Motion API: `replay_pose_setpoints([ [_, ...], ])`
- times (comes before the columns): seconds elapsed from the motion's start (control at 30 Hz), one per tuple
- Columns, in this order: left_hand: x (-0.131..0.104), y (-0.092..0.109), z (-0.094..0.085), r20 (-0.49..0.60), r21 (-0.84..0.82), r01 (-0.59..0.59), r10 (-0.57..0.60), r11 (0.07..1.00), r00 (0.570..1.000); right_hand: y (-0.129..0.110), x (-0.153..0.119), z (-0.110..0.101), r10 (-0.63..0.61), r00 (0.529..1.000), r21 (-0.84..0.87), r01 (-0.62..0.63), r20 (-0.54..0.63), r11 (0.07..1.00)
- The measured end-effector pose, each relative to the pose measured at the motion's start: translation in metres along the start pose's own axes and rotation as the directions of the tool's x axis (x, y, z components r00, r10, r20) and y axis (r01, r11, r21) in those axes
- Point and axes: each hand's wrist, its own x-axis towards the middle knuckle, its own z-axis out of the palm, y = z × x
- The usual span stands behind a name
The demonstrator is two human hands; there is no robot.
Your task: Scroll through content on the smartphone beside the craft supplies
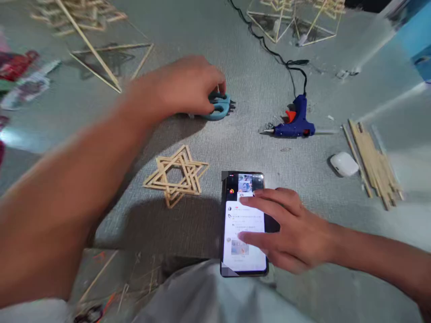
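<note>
My left hand (193,85) reaches across to a pair of blue-handled scissors (220,110), thumb and fingers curled onto the handles; the rest of the tool is hidden under the hand. Fingers apart, my right hand (289,229) lies over a smartphone (247,260) with a lit screen, fingertips at the glass. The phone lies at the table's near edge. Left of it, a layered star made of thin wooden sticks (175,175) rests flat on the table.
A blue glue gun (294,125) lies on the grey table (249,152), its black cord (269,51) running back. A white earbud case (344,164) sits beside a bundle of wooden sticks (373,161). Stick frames (111,47) stand at the back left, others (296,22) at the back right.
</note>
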Motion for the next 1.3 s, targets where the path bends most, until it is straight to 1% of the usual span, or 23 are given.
replay_pose_setpoints([
  [0.07, -0.003, 0.000, 0.004, 0.009, -0.011, 0.016, -0.016, 1.000, 1.000, 0.001, 0.002, -0.002, -0.021, 0.999, 0.027, 0.022, -0.043, 0.999],
  [0.17, -0.005, 0.001, 0.007, 0.013, -0.015, 0.025, -0.025, 1.000, 1.000, 0.004, 0.006, -0.005, 0.023, 0.993, 0.076, -0.014, -0.119, 0.997],
  [0.23, -0.005, 0.002, 0.006, 0.001, -0.015, 0.016, -0.016, 1.000, 1.000, 0.006, 0.008, -0.007, 0.111, 0.980, 0.118, -0.092, -0.163, 0.989],
  [0.33, -0.004, 0.001, 0.002, -0.007, -0.036, 0.013, -0.013, 0.999, 1.000, 0.009, 0.010, -0.009, 0.258, 0.946, 0.194, -0.221, -0.194, 0.956],
  [0.4, -0.003, 0.000, -0.001, 0.013, -0.058, 0.031, -0.030, 0.998, 0.999, 0.011, 0.010, -0.009, 0.301, 0.930, 0.226, -0.253, -0.210, 0.940],
  [0.5, -0.003, -0.001, -0.004, 0.046, -0.081, 0.061, -0.057, 0.995, 0.997, 0.012, 0.010, -0.009, 0.298, 0.929, 0.233, -0.247, -0.219, 0.941],
  [0.57, -0.003, -0.002, -0.003, 0.049, -0.075, 0.064, -0.060, 0.995, 0.997, 0.011, 0.010, -0.008, 0.292, 0.932, 0.227, -0.243, -0.215, 0.943],
  [0.73, -0.001, -0.008, 0.006, 0.002, 0.001, 0.033, -0.033, 0.999, 0.999, 0.010, 0.010, -0.008, 0.279, 0.937, 0.194, -0.240, -0.210, 0.951],
  [0.87, 0.000, -0.009, 0.009, -0.021, 0.025, 0.011, -0.011, 1.000, 1.000, 0.010, 0.010, -0.007, 0.274, 0.935, 0.183, -0.235, -0.226, 0.954],
  [0.97, 0.000, -0.007, 0.010, -0.065, 0.029, 0.032, -0.030, 0.999, 0.997, 0.010, 0.009, -0.007, 0.265, 0.939, 0.175, -0.230, -0.217, 0.957],
  [1.03, 0.000, -0.007, 0.011, -0.075, 0.026, 0.048, -0.046, 0.999, 0.996, 0.010, 0.009, -0.007, 0.256, 0.945, 0.165, -0.225, -0.203, 0.960],
  [1.2, 0.002, -0.006, 0.017, 0.005, -0.013, 0.124, -0.124, 0.992, 0.992, 0.010, 0.010, -0.006, 0.261, 0.941, 0.167, -0.227, -0.217, 0.959],
  [1.3, 0.002, 0.000, 0.016, 0.034, 0.006, 0.126, -0.126, 0.992, 0.991, 0.009, 0.010, -0.006, 0.268, 0.937, 0.175, -0.232, -0.225, 0.957],
])
